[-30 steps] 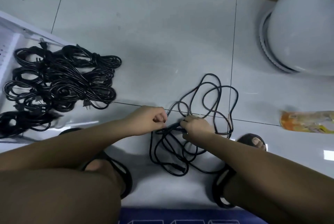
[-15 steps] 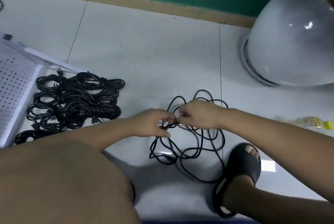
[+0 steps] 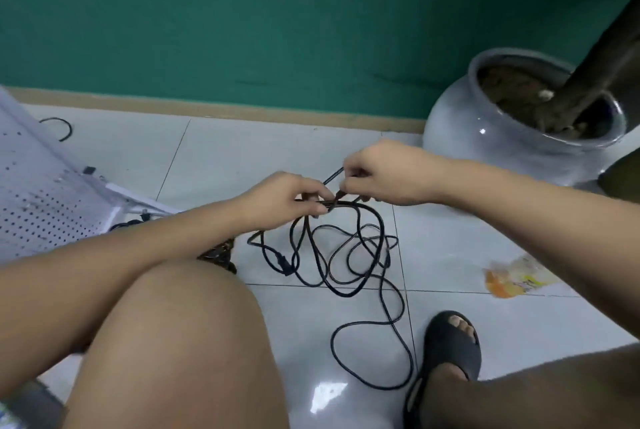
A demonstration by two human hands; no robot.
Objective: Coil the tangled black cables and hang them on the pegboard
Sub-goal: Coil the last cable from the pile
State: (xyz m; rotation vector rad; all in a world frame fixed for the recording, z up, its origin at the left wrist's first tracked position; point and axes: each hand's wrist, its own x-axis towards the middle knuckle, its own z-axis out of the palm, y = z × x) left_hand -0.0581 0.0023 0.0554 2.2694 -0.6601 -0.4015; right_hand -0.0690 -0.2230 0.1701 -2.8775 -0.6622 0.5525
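Observation:
A loose black cable (image 3: 349, 255) hangs in tangled loops from both hands down to the white tiled floor. One long loop trails toward my right foot. My left hand (image 3: 282, 200) pinches several strands together at the top of the tangle. My right hand (image 3: 384, 174) grips the cable just to the right, fingers closed on a short end that sticks up. The white pegboard (image 3: 38, 200) lies tilted at the left. A pile of coiled black cables (image 3: 218, 253) is mostly hidden behind my left arm and knee.
A large grey plant pot (image 3: 502, 137) with a dark trunk stands at the right against the green wall. A crumpled orange-yellow wrapper (image 3: 512, 278) lies on the tiles. My right foot in a black sandal (image 3: 450, 347) sits by the cable's trailing loop. A stray cable hook (image 3: 60, 129) shows behind the pegboard.
Both hands have lifted the cable up off the floor, so its loops hang and stretch longer. The view has tilted up, showing more wall and the pot's top.

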